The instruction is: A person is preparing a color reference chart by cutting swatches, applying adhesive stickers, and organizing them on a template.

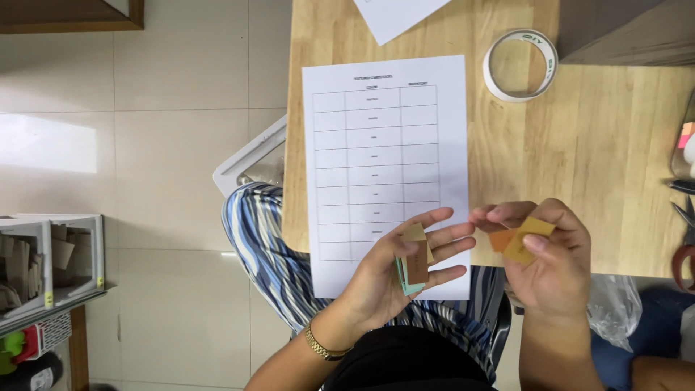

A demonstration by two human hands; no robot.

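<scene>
Paper swatches (414,262) fill left hand (391,279); right hand (546,264) pinches two (518,240).

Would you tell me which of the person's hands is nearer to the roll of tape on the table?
The right hand. It sits almost straight below the roll of tape, holding orange cards; the left hand is farther off, over the printed sheet.

The left hand (405,264) is held palm up near the body, its fingers (441,235) stretched toward the right and the thumb pressed inward. The right hand (543,261) is just beside it, fingers curled, thumb pinching against the forefinger. Both forearms come from the near edge.
</scene>
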